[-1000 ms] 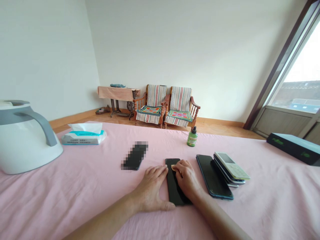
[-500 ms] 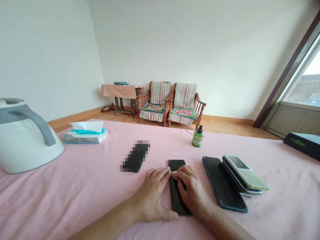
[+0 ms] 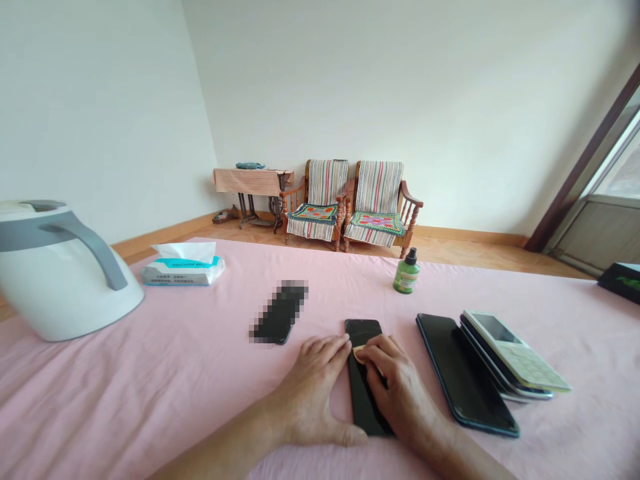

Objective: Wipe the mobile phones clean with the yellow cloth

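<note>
A black smartphone [image 3: 364,383] lies screen up on the pink cloth between my hands. My left hand [image 3: 317,387] is spread along its left side, fingertips at the upper left edge and thumb by the lower edge. On the screen, my right hand [image 3: 393,377] presses a small peach-coloured pad [image 3: 359,354] under its bent fingers; most of the pad is hidden. A second smartphone [image 3: 465,373] lies to the right, beside a stack topped by a white keypad phone [image 3: 515,350]. Another dark phone [image 3: 280,313], partly pixelated, rests at the upper left.
A green spray bottle [image 3: 407,272] stands beyond the phones. At the left are a white and grey kettle [image 3: 75,287] and a tissue pack [image 3: 183,267]. A black box [image 3: 620,283] sits at the right edge. Two wooden chairs [image 3: 377,200] stand by the far wall.
The whole view has swung slightly left, so things appear further right. My left hand still steadies the phone, and my right hand keeps the pad on the upper screen.
</note>
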The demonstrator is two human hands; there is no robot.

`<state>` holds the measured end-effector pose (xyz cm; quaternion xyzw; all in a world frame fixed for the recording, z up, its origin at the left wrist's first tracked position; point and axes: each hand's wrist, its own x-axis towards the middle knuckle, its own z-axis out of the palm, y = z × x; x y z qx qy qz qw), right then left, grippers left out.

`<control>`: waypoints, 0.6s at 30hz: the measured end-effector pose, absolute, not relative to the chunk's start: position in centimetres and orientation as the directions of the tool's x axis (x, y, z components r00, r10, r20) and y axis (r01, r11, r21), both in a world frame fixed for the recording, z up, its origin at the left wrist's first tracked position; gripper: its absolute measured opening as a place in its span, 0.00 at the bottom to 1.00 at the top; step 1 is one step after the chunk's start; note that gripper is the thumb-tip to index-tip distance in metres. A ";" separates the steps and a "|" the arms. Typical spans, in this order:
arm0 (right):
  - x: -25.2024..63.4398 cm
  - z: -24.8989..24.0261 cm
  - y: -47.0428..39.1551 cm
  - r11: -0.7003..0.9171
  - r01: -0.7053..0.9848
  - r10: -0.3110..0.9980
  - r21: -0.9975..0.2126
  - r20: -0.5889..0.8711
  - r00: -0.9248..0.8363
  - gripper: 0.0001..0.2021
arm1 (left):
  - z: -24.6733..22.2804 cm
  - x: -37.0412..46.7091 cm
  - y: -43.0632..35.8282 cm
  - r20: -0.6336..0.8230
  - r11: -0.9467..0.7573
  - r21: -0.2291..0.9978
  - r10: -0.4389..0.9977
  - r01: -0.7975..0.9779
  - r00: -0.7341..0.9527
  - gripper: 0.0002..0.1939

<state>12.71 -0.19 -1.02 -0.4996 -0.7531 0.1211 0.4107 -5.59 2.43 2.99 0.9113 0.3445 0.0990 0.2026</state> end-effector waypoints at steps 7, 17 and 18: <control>12.7 -0.9 -0.3 0.475 0.646 0.850 -0.597 0.502 -0.161 0.14 | 3.0 -5.6 2.6 0.008 -0.690 0.395 0.663 0.607 0.748 0.54; 12.8 -1.1 -0.2 0.474 0.654 0.849 -0.590 0.504 -0.161 0.16 | 3.4 -5.4 2.4 0.008 -0.721 0.342 0.644 0.603 0.765 0.52; 12.8 -1.1 -0.1 0.475 0.655 0.847 -0.587 0.506 -0.160 0.16 | 3.5 -5.4 2.4 0.009 -0.723 0.338 0.643 0.603 0.766 0.52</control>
